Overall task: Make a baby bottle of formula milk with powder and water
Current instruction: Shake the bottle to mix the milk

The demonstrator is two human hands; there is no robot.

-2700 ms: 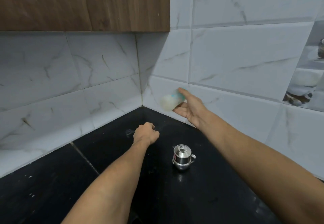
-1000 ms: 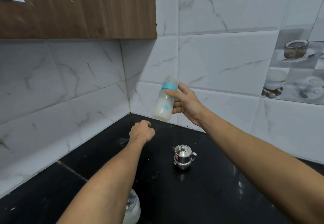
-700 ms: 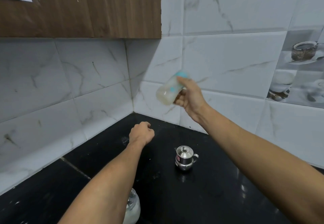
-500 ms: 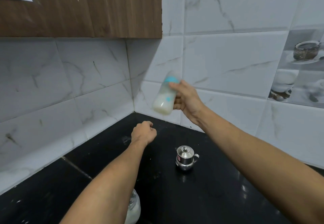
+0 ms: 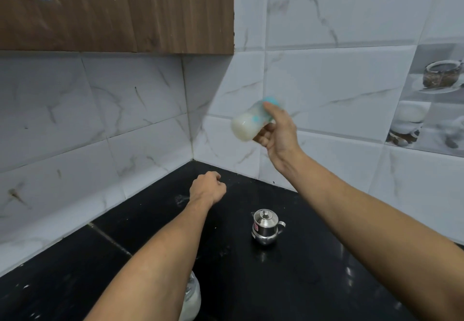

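Observation:
My right hand (image 5: 277,132) grips a baby bottle (image 5: 248,124) up in the air before the tiled wall. The bottle holds white milk, has a teal collar, and is blurred and tilted with its base toward the left. My left hand (image 5: 207,190) hovers low over the black counter (image 5: 313,270) as a fist with nothing seen in it. A small steel jug (image 5: 266,227) with a lid stands on the counter below the bottle. A white powder container (image 5: 192,300) shows partly under my left forearm.
Marble-look tiled walls (image 5: 125,124) meet in a corner behind my hands. A brown wooden cabinet (image 5: 125,9) hangs overhead at the left. The counter carries scattered white specks.
The bottle has swung between upright and tilted across the frames, now tipped with its base to the left and blurred. My left fist and the steel jug have stayed in place.

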